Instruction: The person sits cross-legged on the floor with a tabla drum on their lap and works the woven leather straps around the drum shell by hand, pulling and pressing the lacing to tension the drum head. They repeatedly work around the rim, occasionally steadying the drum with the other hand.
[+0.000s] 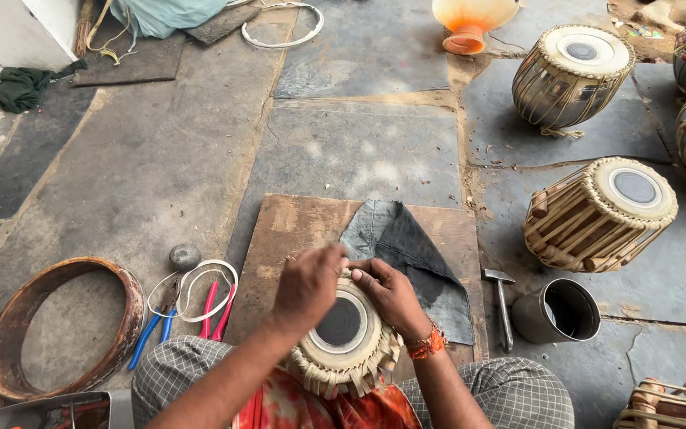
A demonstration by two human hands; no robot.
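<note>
A small hand drum (343, 338) with a pale skin head, a black centre spot and a braided strap rim rests between my knees. My left hand (308, 284) lies over the far left edge of the drum head, fingers curled on the rim. My right hand (391, 292), with an orange bead bracelet at the wrist, pinches the same far edge from the right. Both sets of fingertips meet at the top of the rim. What they pinch there is too small to make out.
A wooden board (295, 230) with a dark cloth (406, 246) lies on the stone floor ahead. A hammer (502, 306) and metal cup (557, 311) sit at right, finished drums (597, 213) beyond. Pliers (152, 330), white rings (200, 290), a stone (184, 256) and a wooden hoop (61, 326) lie left.
</note>
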